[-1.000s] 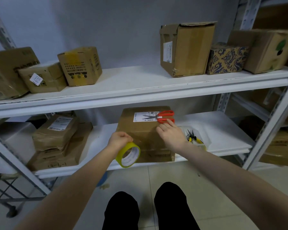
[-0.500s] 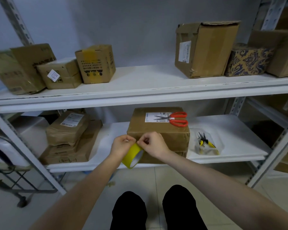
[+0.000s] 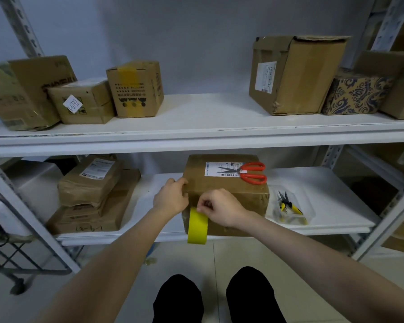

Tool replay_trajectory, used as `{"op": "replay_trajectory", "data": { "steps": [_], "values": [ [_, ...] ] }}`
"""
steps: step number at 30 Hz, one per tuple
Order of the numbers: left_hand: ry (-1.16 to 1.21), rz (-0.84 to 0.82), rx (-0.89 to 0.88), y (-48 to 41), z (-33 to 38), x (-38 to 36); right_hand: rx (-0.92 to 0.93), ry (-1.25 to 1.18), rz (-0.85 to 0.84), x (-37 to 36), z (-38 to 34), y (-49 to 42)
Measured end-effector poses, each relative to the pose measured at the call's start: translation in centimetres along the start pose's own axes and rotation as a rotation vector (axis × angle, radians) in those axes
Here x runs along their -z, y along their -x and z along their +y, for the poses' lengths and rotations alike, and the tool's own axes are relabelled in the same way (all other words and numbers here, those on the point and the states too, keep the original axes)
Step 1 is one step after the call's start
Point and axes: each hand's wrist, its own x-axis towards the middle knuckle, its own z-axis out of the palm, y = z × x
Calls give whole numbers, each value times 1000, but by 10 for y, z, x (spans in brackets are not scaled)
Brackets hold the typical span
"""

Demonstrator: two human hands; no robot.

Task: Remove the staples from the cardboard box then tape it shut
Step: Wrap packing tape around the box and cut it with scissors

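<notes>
The brown cardboard box (image 3: 226,190) with a white label stands on the lower shelf (image 3: 324,194). Red scissors (image 3: 250,172) lie on its top. My left hand (image 3: 172,198) rests at the box's upper left front corner, thumb on the top edge and fingers curled against the front. My right hand (image 3: 222,207) pinches the top of the yellow tape roll (image 3: 197,226), which hangs edge-on in front of the box's left side. Whether a tape end is stuck to the box is hidden by my hands.
Yellow-handled pliers (image 3: 286,203) lie in a clear tray (image 3: 296,217) right of the box. Stacked brown parcels (image 3: 91,197) sit on the left. Several boxes line the upper shelf (image 3: 208,134). A wheeled cart (image 3: 14,264) stands at lower left. My knees show below.
My right hand came off the scissors and took the tape roll. My left hand let go of the roll and moved up to the box's corner. The roll now hangs edge-on.
</notes>
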Motion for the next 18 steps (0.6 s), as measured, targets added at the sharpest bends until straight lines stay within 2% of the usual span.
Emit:
{"op": "replay_trajectory", "data": {
  "steps": [3, 9, 14, 16, 18],
  "values": [
    [-146, 49, -55, 3, 0, -5, 36, 10, -37, 2, 3, -1],
    [39, 107, -36, 3, -4, -8, 41, -11, -58, 2, 2, -5],
    [4, 64, -89, 1, -13, -3, 20, -42, -39, 3, 0, -12],
    [95, 70, -64, 0, -15, 0, -4, -51, -7, 4, -2, -16],
    [342, 126, 47, 1, -12, 7, -35, -74, 34, 7, -4, -21]
  ]
}}
